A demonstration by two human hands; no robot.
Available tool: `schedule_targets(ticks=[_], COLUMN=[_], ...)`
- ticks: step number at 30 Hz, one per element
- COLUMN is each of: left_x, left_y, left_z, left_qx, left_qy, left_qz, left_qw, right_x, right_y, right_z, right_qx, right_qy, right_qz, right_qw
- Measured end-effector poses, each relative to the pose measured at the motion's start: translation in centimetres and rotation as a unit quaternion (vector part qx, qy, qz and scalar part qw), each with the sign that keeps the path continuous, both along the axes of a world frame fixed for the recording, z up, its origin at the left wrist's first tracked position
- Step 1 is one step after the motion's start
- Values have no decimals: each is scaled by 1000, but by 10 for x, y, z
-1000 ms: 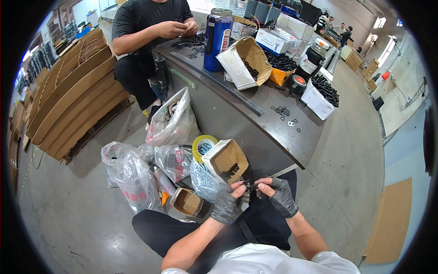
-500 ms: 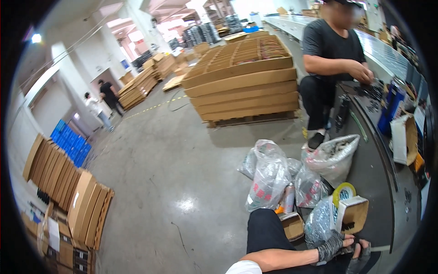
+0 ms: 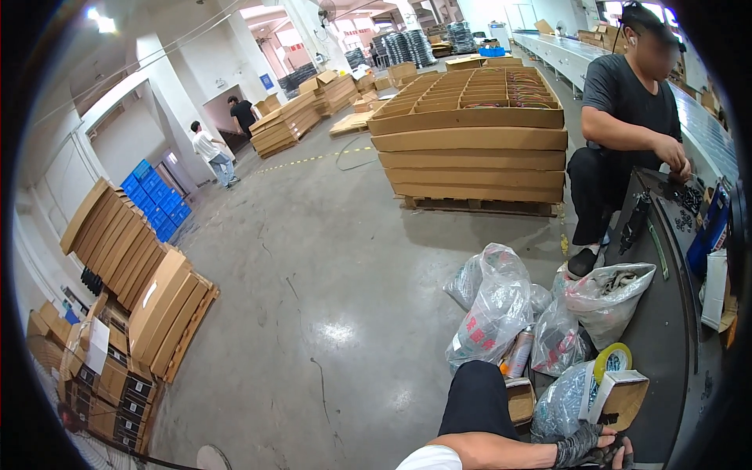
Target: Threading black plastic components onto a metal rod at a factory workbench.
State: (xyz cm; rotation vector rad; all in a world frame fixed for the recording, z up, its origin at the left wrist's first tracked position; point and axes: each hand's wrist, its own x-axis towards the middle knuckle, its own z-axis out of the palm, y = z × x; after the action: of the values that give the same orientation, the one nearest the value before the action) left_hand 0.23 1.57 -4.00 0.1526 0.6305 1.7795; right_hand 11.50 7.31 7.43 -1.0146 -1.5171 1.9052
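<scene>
My left hand [image 3: 581, 446], in a grey fingerless glove, reaches in at the lower right with its fingers curled in a pinch. Right against its fingertips is my right hand [image 3: 623, 454], also gloved, bent and partly cut off by the lower edge. Whatever they grip between them is too small or hidden to make out. Just beyond them an open cardboard box [image 3: 633, 395] lies tilted, small black pieces inside. A clear bag of small shiny parts [image 3: 558, 407] leans beside it, under a roll of yellow tape [image 3: 612, 360].
Plastic bags [image 3: 493, 305], a spray can [image 3: 519, 354], a small carton [image 3: 520, 401] and a white sack [image 3: 611, 301] crowd beyond my knee. A co-worker [image 3: 638, 110] sits at the dark bench's [image 3: 658, 329] far end. Stacked cardboard trays [image 3: 470, 145] stand on a pallet.
The view has turned left, so the scene sits farther right. My hands stay together near the box, now lower in the picture. The co-worker's hands remain over the bench.
</scene>
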Motion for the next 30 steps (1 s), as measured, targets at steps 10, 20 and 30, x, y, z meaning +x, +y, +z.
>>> schedule_targets(ticks=[10,20,30], left_x=[9,21,10], left_y=[17,-3,-19], left_z=[-31,6,39], left_qx=[-27,-25,2], left_qy=[95,265,155], left_qz=[46,-11,-39], left_qw=[994,964,987], right_x=[-1,7,15], right_y=[-2,9,18], right_z=[-11,-11,7], right_qx=[468,253,418], right_qy=[-107,22,-135], right_qz=[57,86,104], right_qw=[875,963,892])
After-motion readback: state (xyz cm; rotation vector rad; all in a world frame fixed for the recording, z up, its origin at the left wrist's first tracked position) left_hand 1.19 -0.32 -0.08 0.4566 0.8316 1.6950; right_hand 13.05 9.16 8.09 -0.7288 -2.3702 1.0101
